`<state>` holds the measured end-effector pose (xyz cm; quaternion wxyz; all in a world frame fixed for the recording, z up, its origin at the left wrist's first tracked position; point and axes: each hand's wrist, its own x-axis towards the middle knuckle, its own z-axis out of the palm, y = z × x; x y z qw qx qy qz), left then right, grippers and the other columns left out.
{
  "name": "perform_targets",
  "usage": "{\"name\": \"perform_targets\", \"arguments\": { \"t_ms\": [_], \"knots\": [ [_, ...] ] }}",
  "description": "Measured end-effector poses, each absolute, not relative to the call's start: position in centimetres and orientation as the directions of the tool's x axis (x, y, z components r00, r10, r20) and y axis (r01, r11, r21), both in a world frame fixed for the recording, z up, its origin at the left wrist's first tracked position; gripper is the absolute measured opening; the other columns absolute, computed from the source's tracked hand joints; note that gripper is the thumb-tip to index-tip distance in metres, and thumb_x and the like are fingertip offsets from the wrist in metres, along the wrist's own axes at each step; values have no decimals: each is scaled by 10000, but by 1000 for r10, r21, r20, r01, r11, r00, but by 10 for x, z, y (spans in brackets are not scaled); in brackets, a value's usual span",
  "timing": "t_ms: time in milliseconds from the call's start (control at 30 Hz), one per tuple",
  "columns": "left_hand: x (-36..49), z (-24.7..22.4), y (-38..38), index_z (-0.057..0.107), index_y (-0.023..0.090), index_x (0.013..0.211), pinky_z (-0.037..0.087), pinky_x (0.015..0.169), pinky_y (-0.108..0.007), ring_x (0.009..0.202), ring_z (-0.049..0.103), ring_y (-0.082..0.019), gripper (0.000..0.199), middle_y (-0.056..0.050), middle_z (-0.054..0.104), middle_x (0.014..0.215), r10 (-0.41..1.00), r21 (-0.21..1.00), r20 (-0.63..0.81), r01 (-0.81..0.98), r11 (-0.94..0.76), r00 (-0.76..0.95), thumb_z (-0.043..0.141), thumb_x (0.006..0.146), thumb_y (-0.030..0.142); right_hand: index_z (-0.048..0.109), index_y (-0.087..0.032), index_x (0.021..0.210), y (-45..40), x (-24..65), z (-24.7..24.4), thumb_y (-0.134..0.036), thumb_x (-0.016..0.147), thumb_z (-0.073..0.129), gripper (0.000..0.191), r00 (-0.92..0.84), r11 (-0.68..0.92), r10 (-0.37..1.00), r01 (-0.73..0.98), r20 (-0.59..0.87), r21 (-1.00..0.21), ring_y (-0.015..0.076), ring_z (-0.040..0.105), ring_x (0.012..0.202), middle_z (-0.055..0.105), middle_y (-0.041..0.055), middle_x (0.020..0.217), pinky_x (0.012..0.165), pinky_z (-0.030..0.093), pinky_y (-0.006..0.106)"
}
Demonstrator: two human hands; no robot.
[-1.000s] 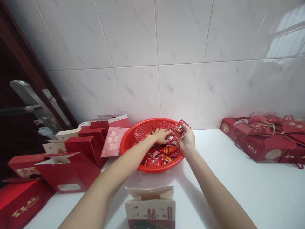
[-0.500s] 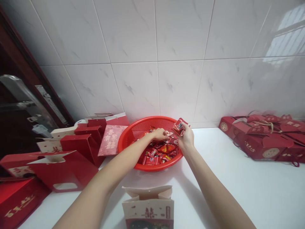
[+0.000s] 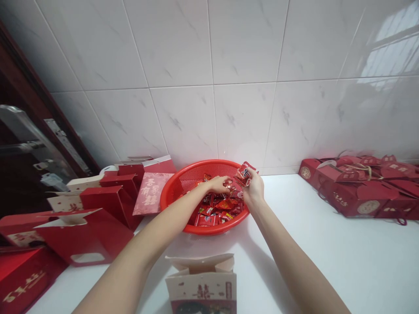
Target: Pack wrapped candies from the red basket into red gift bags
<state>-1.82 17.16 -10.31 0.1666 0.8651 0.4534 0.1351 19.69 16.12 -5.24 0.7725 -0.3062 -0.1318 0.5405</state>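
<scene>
A red perforated plastic basket (image 3: pixel 204 231) stands on the white tabletop, with several red wrapped candies (image 3: pixel 207 220) inside. My left hand (image 3: pixel 218 185) reaches into it, fingers closed on a shiny red wrapped candy (image 3: pixel 229 184). Over the basket's right rim, my right hand (image 3: pixel 255 188) grips red candy packets (image 3: pixel 244 174) with dark lettering; how many it holds is partly hidden. In front of the basket, between my forearms, a cream and red paper gift box (image 3: pixel 202 288) stands upright with its top open.
Red and cream paper gift boxes (image 3: pixel 81 233) stand on the left, near a pink printed box (image 3: pixel 152 194) beside the basket. Dark red folded boxes (image 3: pixel 356 192) lie on the right. A tiled wall (image 3: pixel 245 117) rises behind, and a door with a metal handle (image 3: pixel 19 126) is at far left.
My left fingers have lifted a shiny candy slightly from the pile. My right hand keeps its packets over the rim. The view has shifted slightly.
</scene>
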Motion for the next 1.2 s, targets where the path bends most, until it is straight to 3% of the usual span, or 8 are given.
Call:
{"name": "perform_targets", "arguments": {
  "t_ms": [200,333,400,567,667,800,1000,1200],
  "knots": [
    [-4,-100,173,656,351,1256,518,826,-269,1033,667,-225,395,40,753,1116,845,522,66,703,-483,531,675,863,390,539,-199,749,166,199,-56,-207,739,679,141,371,220,921,-750,-120,-623,125,633,553,628,-49,601,535,534,223],
    [32,-90,200,638,193,1229,557,886,-400,1040,650,-240,342,-79,656,1242,833,572,30,674,-467,552,592,965,404,557,-185,732,162,199,-50,-163,756,616,67,354,194,923,-769,-153,-609,133,644,562,639,-33,584,530,536,224],
    [48,-83,215,626,156,1222,563,893,-437,1069,638,-271,357,-81,626,1251,824,591,0,665,-457,566,614,956,393,565,-177,713,160,198,-48,-152,762,587,60,352,192,923,-773,-157,-605,133,641,555,640,-25,565,530,543,228],
    [65,-67,243,624,151,1211,572,866,-422,1039,645,-252,339,-81,632,1227,792,636,-73,640,-432,607,614,959,378,544,-204,712,162,199,-50,-215,718,667,124,352,231,933,-743,-73,-628,150,643,550,651,-37,582,513,554,252],
    [62,-55,252,702,145,1041,556,701,-316,782,645,-177,290,-44,700,961,773,666,-101,620,-415,626,691,882,388,533,-210,705,160,199,-49,-217,709,652,120,342,201,933,-754,-112,-626,150,627,522,648,-37,576,467,525,244],
    [50,-36,257,756,164,766,419,515,-257,542,499,-123,203,4,655,646,776,712,-69,576,-402,627,724,719,358,525,-210,698,154,197,-43,-173,709,595,79,369,179,907,-776,-205,-605,123,584,473,615,-50,560,405,451,208],
    [32,-17,253,702,152,568,398,530,-235,540,500,-111,148,-13,642,573,838,904,25,347,-252,544,679,619,289,547,-200,733,159,196,-46,-162,702,606,77,424,264,892,-771,-158,-579,110,598,541,609,-61,584,543,540,220],
    [26,-13,250,665,138,603,400,498,-218,511,510,-98,194,-8,624,575,875,947,58,250,-200,481,718,636,322,603,-188,735,164,195,-53,-153,662,652,95,380,244,920,-744,-94,-622,138,640,577,667,-32,613,591,581,259]
  ]
}}
